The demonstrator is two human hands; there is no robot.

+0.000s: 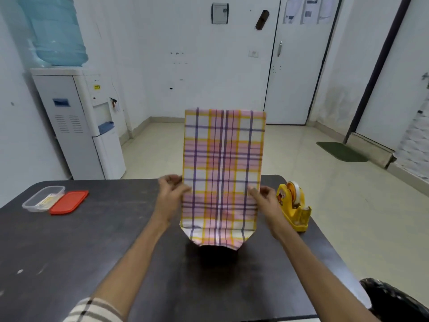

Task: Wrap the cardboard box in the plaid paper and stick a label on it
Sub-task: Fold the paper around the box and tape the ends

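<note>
My left hand (170,194) and right hand (264,198) each pinch a side edge of the plaid paper (222,163), held upright over the table (116,240). Far left, the open clear container (44,198) holds small pale slips, with its red lid (69,202) lying just beside it.

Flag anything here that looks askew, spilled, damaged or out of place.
Nothing looks spilled or damaged. The plaid paper stands upright, pinched at its side edges by the left hand and right hand, its lower corners folded in. The red lid lies beside the clear container, not on it.
</note>
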